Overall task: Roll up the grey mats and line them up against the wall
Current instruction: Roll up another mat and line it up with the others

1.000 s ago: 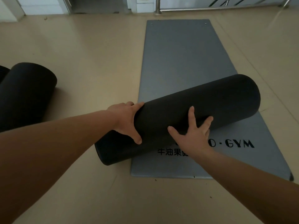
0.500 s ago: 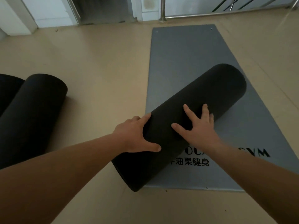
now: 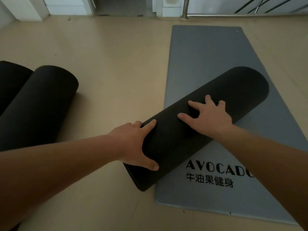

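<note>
Nearest us, our left hand point(image 3: 135, 144) clasps the black rolled-up foam mat point(image 3: 241, 87) near its close end. The thumb is on the near side, the index finger is over the top, and the other fingers are hidden behind the roll. Our right hand point(image 3: 211, 117) lies flat on top of the same roll further along, fingers spread and straight, pressing and gripping nothing.

The roll lies slantwise. Its near end overhangs the beige floor point(image 3: 116, 64), and the rest sits on the flat grey gym mat point(image 3: 208, 60), which lies unrolled beneath it. Our right forearm covers the end of the black AVOCADO lettering point(image 3: 216, 169).

Left, well apart, a second black roll point(image 3: 38, 104) lies touching a third black roll point(image 3: 11, 77), which is cut by the frame edge. Farthest back are a white wall point(image 3: 25, 7), a dark doorway point(image 3: 120, 5) and a metal railing post point(image 3: 184, 9).
</note>
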